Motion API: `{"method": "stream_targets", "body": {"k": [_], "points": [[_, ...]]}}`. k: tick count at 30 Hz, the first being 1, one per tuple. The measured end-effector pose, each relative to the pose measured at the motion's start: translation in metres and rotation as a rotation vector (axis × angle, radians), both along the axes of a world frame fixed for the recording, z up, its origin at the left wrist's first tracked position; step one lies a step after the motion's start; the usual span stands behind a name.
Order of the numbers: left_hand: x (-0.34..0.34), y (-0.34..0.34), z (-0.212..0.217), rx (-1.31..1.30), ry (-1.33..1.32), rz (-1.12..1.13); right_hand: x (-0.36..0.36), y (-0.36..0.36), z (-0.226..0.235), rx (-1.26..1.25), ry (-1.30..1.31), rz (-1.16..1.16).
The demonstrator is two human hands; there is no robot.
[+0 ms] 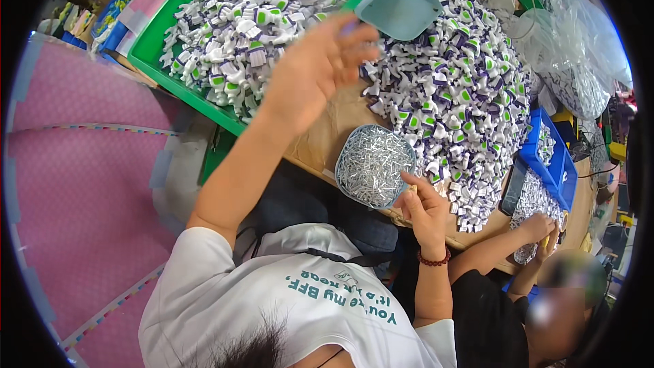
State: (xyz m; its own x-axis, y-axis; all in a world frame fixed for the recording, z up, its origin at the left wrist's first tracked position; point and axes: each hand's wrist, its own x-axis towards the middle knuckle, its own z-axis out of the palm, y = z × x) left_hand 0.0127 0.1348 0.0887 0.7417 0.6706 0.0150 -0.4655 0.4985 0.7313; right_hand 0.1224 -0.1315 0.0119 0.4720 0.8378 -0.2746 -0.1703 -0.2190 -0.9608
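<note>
At left, green tray (178, 85) of white toy parts (228, 34); left hand (310, 71) blurred in front, fingers apart. Next, on bench (315, 146), bowl (339, 176) of silver pins (375, 162); right hand (428, 212) at its rim, fingers close together, grip unclear. Rightmost, loose heap (456, 88) of the same parts.

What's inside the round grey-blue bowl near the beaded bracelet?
Lots of short, shiny silver sticks fill the bowl. They cover its bottom, so anything underneath them can't be seen.
</note>
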Motion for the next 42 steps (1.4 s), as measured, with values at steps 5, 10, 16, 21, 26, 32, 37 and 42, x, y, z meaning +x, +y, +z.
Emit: {"method": "stream_targets", "body": {"k": [5, 10, 16, 21, 26, 32, 37, 42], "points": [[0.01, -0.019, -0.063, 0.266, 0.42, 0.009, 0.003, -0.01, -0.013, -0.087, -0.095, 0.001], [0.018, 0.002, -0.142, 0.935, 0.74, 0.199, 0.004, -0.014, -0.016, -0.127, -0.132, -0.019], [0.034, -0.003, -0.17, 1.351, 0.742, 0.227, 0.003, -0.017, -0.023, -0.195, -0.347, -0.013], [0.069, 0.0, -0.168, 1.625, 0.718, 0.191, 0.004, -0.016, -0.023, -0.215, -0.334, -0.036], [0.075, 0.005, -0.171, 1.599, 0.857, 0.033, 0.009, -0.011, -0.03, -0.139, -0.432, -0.041], [0.05, -0.011, -0.149, 1.273, 0.642, 0.237, 0.018, -0.006, -0.039, -0.21, -1.003, 0.037], [0.018, -0.038, -0.122, 0.304, 0.513, -0.136, 0.014, 0.011, -0.046, -0.315, -1.337, 0.215], [-0.012, -0.066, -0.119, -0.02, 0.444, -0.318, 0.017, 0.016, -0.044, -0.273, -1.347, 0.233]]}}
